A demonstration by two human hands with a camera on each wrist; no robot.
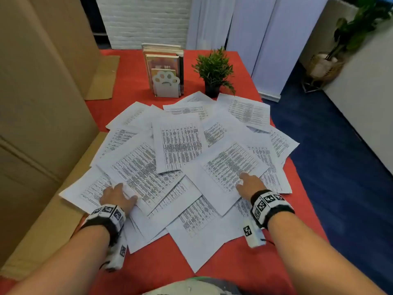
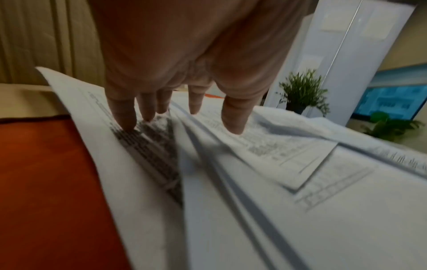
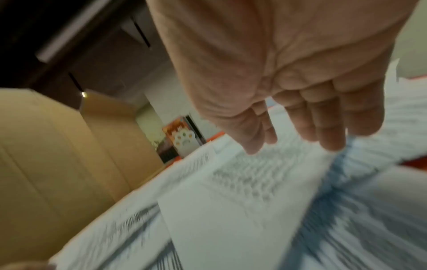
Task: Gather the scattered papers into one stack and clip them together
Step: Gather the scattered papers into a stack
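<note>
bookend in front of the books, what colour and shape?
White bookend, cut in a paw-print shape with a small frown-like slot. Clearest in the head view.

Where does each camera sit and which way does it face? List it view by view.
Head: above the table, looking down at the scattered papers; both forearms show.
Left wrist: behind the left hand, facing along straight fingers on the papers.
Right wrist: behind the right hand, facing the blurred papers.
Shared: left wrist and head show the potted plant; right wrist and head the paw bookend.

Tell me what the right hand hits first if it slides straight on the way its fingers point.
Probably just more scattered papers: the right hand points up-left across the pile. Beyond that, perhaps the bookend; depth is unclear.
</note>
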